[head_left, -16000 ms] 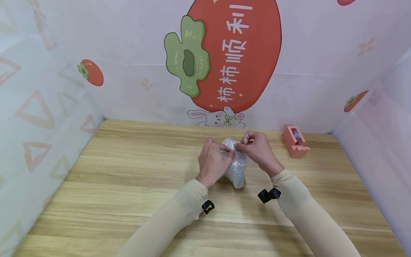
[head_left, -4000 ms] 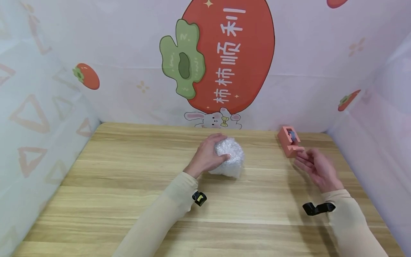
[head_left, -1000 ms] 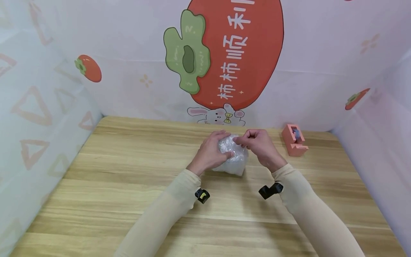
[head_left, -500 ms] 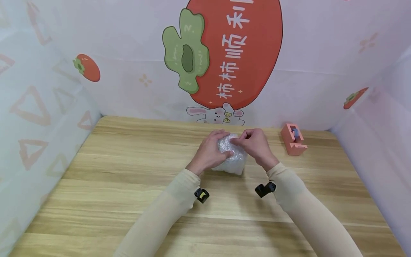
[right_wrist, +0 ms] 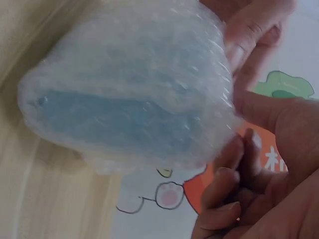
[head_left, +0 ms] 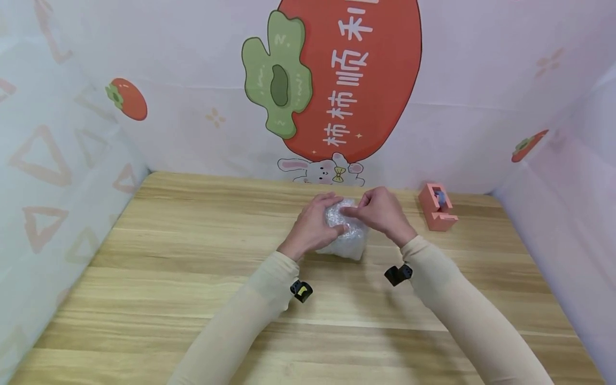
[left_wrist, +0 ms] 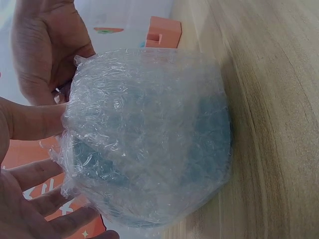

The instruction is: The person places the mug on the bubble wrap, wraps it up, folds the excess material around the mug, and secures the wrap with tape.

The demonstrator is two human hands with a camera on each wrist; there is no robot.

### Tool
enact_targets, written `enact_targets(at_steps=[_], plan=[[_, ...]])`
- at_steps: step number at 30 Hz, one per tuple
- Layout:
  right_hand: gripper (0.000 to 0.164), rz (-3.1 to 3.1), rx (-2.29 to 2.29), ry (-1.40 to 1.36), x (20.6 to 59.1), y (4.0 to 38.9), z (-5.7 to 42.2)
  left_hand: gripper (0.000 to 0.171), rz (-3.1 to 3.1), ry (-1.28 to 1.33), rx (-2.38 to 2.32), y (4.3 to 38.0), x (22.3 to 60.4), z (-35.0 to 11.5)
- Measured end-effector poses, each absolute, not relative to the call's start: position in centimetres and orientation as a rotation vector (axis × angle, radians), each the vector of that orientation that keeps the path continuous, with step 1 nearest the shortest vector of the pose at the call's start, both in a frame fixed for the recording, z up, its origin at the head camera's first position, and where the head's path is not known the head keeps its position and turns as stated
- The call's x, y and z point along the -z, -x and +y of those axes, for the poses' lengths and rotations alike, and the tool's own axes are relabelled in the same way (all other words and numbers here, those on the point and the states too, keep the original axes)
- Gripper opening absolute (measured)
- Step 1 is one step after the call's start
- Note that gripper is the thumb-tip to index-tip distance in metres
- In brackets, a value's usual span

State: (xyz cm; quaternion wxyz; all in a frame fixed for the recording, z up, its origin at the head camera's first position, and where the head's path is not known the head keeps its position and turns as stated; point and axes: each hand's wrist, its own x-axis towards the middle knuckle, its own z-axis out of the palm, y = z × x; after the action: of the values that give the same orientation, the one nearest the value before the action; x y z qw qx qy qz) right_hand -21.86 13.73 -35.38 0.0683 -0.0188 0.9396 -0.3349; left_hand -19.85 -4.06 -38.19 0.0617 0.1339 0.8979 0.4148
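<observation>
A bubble-wrapped bundle [head_left: 353, 240] stands on the wooden table; something blue shows dimly through its clear layers [left_wrist: 149, 134]. My left hand [head_left: 313, 224] holds it from the left, thumb and spread fingers around its upper part. At its top, my right hand [head_left: 382, 211] has thumb and forefinger on the bubble wrap's gathered edge, while its other fingers curl in, as the right wrist view shows. Whether a piece of tape lies under the right fingertips cannot be made out. The left thumb [left_wrist: 37, 122] presses on the wrap's top.
A pink tape dispenser [head_left: 435, 208] with a bluish roll stands to the right of the bundle, near the table's back edge. Printed cloth walls [head_left: 192, 128] enclose the wooden table [head_left: 192, 240] at the back and both sides.
Sixteen seconds ago both hands worked at the wrap's top. Four seconds ago my right hand was beside the tape dispenser. It has since come back and shifted slightly left over the bundle; my left hand stays.
</observation>
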Motion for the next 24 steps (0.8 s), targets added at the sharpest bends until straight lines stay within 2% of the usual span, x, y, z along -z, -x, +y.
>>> enact_targets(at_steps=[16,24], plan=[[0.045,2.632,0.804,0.179,32.4,22.8,15.1,0.066,2.714,-0.38,-1.233,20.0,38.2,-4.0],[0.043,2.577,0.795,0.171,32.9,23.1,15.6,0.066,2.716,-0.397,-1.229,20.1,38.3,-4.1]])
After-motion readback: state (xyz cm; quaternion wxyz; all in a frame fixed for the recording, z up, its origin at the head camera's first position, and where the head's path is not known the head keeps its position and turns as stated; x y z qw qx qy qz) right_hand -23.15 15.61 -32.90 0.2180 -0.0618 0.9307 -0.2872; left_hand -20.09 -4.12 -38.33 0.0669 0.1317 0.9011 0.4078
